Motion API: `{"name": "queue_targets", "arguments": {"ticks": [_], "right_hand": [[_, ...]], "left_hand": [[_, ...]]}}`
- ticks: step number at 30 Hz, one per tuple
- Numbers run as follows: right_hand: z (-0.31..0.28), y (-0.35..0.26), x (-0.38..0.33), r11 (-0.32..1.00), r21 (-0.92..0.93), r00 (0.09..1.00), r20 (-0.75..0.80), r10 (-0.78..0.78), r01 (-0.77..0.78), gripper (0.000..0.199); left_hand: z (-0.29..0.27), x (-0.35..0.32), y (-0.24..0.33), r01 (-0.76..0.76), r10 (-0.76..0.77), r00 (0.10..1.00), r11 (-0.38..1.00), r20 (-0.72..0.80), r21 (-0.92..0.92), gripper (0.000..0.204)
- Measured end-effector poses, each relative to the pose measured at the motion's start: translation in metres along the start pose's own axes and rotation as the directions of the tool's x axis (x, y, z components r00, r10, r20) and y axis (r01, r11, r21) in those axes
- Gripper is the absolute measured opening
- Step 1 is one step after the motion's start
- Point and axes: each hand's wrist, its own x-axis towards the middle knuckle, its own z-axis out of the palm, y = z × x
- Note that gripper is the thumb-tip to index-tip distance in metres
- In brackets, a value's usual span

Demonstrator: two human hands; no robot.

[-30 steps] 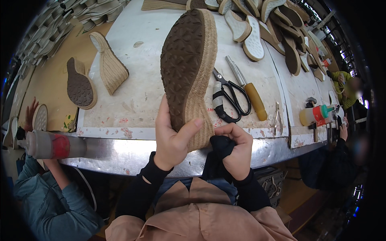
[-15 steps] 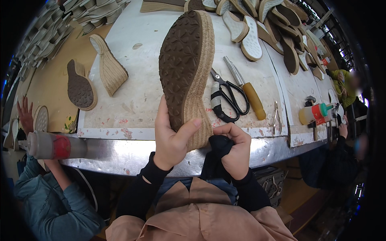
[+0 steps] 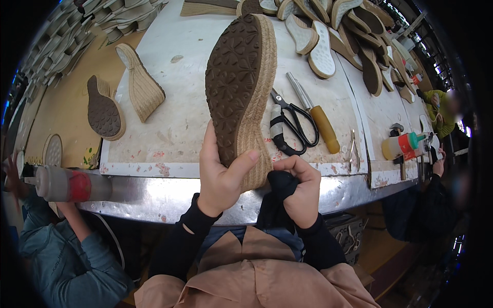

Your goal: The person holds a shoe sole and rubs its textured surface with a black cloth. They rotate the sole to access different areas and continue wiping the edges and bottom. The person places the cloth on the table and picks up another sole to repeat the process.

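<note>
A wedge shoe sole (image 3: 233, 82) with a brown patterned tread and braided rope sides stands upright before me, its heel end lowest. My left hand (image 3: 223, 177) grips it near the heel, thumb across the rope side. Pinched in my right hand (image 3: 303, 192) is a black cloth (image 3: 281, 186), bunched against the heel's right side. Just right of the sole lie black-handled scissors (image 3: 290, 123) with tape around one handle. Beside them rests a tool with a wooden handle (image 3: 323, 129) and a metal shaft.
Two more wedge soles (image 3: 141, 87) sit at the left. A heap of soles (image 3: 354, 41) covers the far right. Tweezers (image 3: 352, 151) and a green-capped bottle (image 3: 403, 145) lie right; a clear bottle (image 3: 72, 185) is at the table's metal edge (image 3: 154, 197). Co-workers are on both sides.
The sole and my left hand have shifted very slightly right. At the left, a co-worker's raised hand has moved down and outward. My right hand holds its place with the cloth.
</note>
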Motion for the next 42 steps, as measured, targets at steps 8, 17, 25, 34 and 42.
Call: {"name": "queue_targets", "arguments": {"ticks": [8, 17, 25, 34, 42], "right_hand": [[-0.003, -0.001, 0.000, 1.000, -0.014, 1.000, 0.011, 0.006, -0.005, 0.010], [0.000, 0.003, -0.002, 1.000, 0.009, 1.000, -0.011, -0.019, 0.019, 0.009], [0.001, 0.006, -0.001, 0.998, 0.055, 0.999, -0.011, -0.030, 0.031, 0.011], [-0.002, 0.006, 0.001, 0.999, 0.029, 0.999, 0.000, -0.044, 0.044, 0.011], [0.000, 0.008, -0.002, 0.998, 0.035, 0.999, -0.009, -0.053, 0.053, 0.007]], "left_hand": [[-0.001, 0.001, 0.000, 0.005, -0.005, 1.000, 1.000, 0.011, 0.022, 0.058], [0.002, 0.001, 0.002, -0.002, 0.002, 1.000, 0.999, -0.002, 0.041, 0.059], [0.000, 0.001, 0.002, 0.033, -0.033, 0.999, 0.998, 0.006, 0.057, 0.058], [0.002, 0.000, 0.002, 0.028, -0.027, 1.000, 0.999, -0.008, 0.046, 0.057], [0.003, -0.001, 0.001, 0.028, -0.027, 0.999, 0.998, -0.022, 0.051, 0.057]]}}
